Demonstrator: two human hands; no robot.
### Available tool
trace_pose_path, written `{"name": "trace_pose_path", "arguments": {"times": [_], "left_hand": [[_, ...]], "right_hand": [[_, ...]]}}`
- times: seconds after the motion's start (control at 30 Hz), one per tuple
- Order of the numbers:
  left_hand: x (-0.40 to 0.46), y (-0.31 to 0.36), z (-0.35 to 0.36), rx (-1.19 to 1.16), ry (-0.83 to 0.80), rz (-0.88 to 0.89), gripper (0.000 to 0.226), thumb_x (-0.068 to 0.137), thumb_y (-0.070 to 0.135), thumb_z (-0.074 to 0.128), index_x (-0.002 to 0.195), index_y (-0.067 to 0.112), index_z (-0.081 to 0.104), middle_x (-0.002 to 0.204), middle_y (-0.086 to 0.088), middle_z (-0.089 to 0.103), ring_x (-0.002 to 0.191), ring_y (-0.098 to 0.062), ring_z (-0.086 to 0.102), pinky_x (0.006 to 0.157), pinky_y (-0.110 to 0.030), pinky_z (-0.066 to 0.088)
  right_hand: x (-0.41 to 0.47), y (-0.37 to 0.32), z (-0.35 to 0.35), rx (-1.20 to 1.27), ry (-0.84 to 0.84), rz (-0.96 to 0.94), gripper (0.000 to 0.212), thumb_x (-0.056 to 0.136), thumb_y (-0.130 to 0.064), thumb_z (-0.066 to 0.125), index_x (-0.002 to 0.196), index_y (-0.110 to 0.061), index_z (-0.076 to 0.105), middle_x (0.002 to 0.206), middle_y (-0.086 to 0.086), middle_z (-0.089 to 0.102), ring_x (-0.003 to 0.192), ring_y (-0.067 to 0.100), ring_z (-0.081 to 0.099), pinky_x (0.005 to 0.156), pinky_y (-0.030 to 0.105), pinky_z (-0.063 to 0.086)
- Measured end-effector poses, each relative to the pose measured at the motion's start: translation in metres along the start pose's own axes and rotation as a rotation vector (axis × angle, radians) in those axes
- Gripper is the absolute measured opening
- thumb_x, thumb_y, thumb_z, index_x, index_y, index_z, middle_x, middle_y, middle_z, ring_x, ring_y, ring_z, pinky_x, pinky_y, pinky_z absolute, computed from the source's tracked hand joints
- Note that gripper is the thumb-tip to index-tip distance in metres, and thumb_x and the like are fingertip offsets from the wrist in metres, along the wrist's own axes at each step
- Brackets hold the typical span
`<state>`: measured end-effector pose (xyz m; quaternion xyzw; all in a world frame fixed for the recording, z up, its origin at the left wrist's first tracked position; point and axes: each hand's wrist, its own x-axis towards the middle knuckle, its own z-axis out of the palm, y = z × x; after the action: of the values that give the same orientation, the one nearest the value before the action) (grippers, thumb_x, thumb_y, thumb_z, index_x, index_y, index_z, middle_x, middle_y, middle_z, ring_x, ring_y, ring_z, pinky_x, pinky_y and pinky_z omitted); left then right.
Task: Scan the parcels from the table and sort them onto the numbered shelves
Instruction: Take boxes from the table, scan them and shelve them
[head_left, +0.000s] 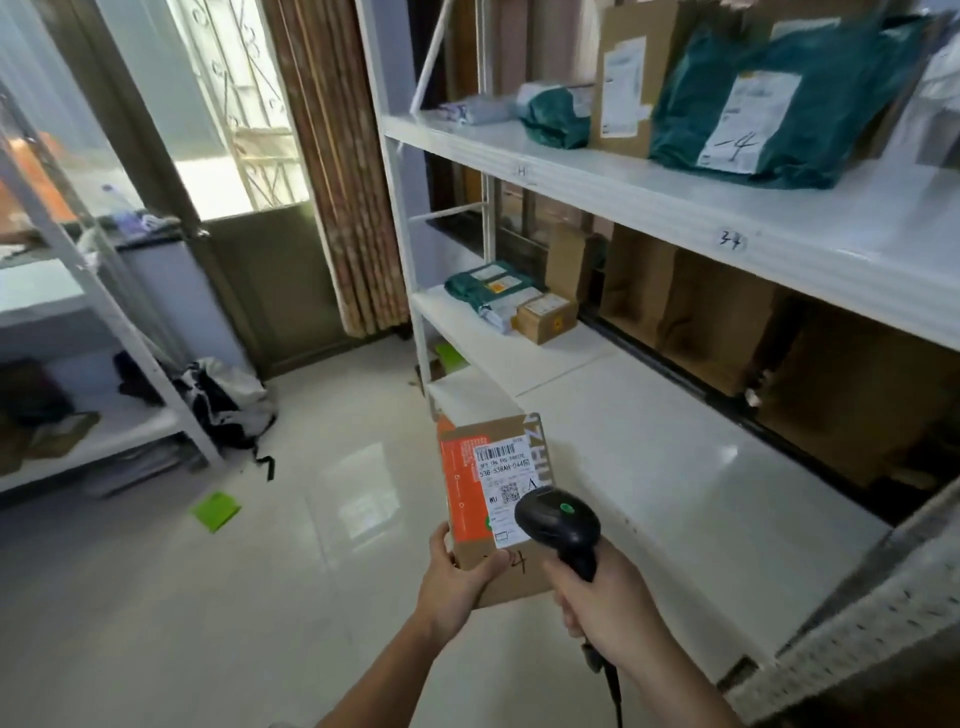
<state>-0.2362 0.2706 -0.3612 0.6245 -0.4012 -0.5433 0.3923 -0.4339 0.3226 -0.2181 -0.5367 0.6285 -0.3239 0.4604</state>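
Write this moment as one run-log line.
left hand: holds box | right hand: holds scanner over label | shelf: ahead

A small brown cardboard parcel (493, 499) with an orange side band and a white barcode label faces up, tilted, just in front of the white shelf unit (675, 208)'s lower shelf. A black handheld scanner (558, 519) overlaps its label's lower right corner, head aimed at it.

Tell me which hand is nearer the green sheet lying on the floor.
Left. The left hand, holding the cardboard parcel, is closer to the green sheet; the right hand, gripping the scanner, is farther right.
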Motion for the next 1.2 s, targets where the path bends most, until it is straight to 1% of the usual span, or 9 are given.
{"name": "trace_pose_path", "arguments": {"times": [0.2,0.37,0.57,0.67,0.77,0.87,0.97,1.1,1.2], "left_hand": [[0.085,0.035,-0.035,-0.013,0.029,-0.031,0.130,0.050,0.070,0.094,0.154,0.035,0.023,0.119,0.006,0.076,0.102,-0.011,0.076,0.097,-0.042,0.060],[0.162,0.063,-0.084,0.012,0.044,-0.039,0.118,0.059,0.063,0.090,0.152,0.033,0.023,0.116,0.008,0.075,0.095,-0.005,0.076,0.081,-0.026,0.061],[0.272,0.092,-0.148,0.038,-0.007,-0.064,0.124,0.054,0.073,0.087,0.152,0.032,0.022,0.119,0.007,0.072,0.103,-0.013,0.074,0.091,-0.035,0.063],[0.322,0.116,-0.161,0.054,-0.100,-0.089,0.117,0.056,0.066,0.090,0.146,0.030,0.024,0.121,0.001,0.071,0.104,-0.017,0.074,0.079,-0.030,0.064],[0.375,0.134,-0.160,0.097,-0.205,-0.090,0.114,0.059,0.056,0.093,0.146,0.025,0.026,0.123,-0.002,0.069,0.104,-0.019,0.075,0.073,-0.025,0.062],[0.422,0.152,-0.146,0.162,-0.297,-0.091,0.116,0.057,0.058,0.092,0.147,0.026,0.027,0.122,-0.001,0.067,0.104,-0.018,0.073,0.076,-0.025,0.062],[0.465,0.168,-0.120,0.240,-0.383,-0.083,0.115,0.057,0.063,0.090,0.147,0.028,0.028,0.122,0.004,0.065,0.103,-0.012,0.069,0.070,-0.017,0.059],[0.521,0.192,-0.075,0.311,-0.496,-0.052,0.104,0.071,0.055,0.090,0.148,0.024,0.027,0.114,0.010,0.059,0.095,-0.006,0.064,0.062,-0.012,0.055],[0.558,0.203,-0.043,0.402,-0.570,-0.076,0.102,0.077,0.058,0.086,0.151,0.026,0.023,0.120,0.004,0.061,0.096,-0.008,0.065,0.068,-0.016,0.058]], "right_hand": [[0.112,-0.046,0.022,-0.050,-0.101,-0.025,0.014,0.090,-0.021,0.061,0.077,-0.018,0.054,0.050,0.004,0.058,0.042,0.017,0.052,0.050,0.031,0.044],[0.193,-0.082,0.062,-0.055,-0.161,-0.012,0.021,0.090,-0.029,0.061,0.074,-0.017,0.053,0.049,0.005,0.055,0.042,0.019,0.051,0.050,0.032,0.044],[0.281,-0.123,0.122,-0.001,-0.129,0.043,0.021,0.094,-0.023,0.061,0.077,-0.011,0.053,0.053,0.004,0.053,0.041,0.017,0.046,0.049,0.029,0.043],[0.316,-0.141,0.138,0.064,-0.066,0.121,0.015,0.095,-0.021,0.061,0.082,-0.016,0.056,0.056,0.003,0.055,0.042,0.015,0.046,0.045,0.025,0.042],[0.350,-0.154,0.143,0.091,0.018,0.170,0.013,0.096,-0.019,0.062,0.084,-0.018,0.057,0.055,0.001,0.056,0.040,0.012,0.047,0.043,0.024,0.042],[0.384,-0.159,0.136,0.103,0.117,0.193,0.016,0.097,-0.016,0.062,0.082,-0.019,0.056,0.050,-0.001,0.054,0.037,0.013,0.045,0.042,0.024,0.040],[0.419,-0.160,0.122,0.132,0.200,0.211,0.015,0.095,-0.015,0.062,0.085,-0.024,0.055,0.054,0.002,0.056,0.040,0.015,0.049,0.045,0.025,0.042],[0.464,-0.150,0.100,0.162,0.311,0.256,0.009,0.095,-0.018,0.062,0.088,-0.021,0.057,0.059,0.003,0.058,0.044,0.015,0.052,0.043,0.023,0.041],[0.489,-0.142,0.083,0.167,0.374,0.272,0.008,0.095,-0.019,0.061,0.088,-0.018,0.057,0.057,0.003,0.058,0.045,0.015,0.052,0.046,0.025,0.044]]}}
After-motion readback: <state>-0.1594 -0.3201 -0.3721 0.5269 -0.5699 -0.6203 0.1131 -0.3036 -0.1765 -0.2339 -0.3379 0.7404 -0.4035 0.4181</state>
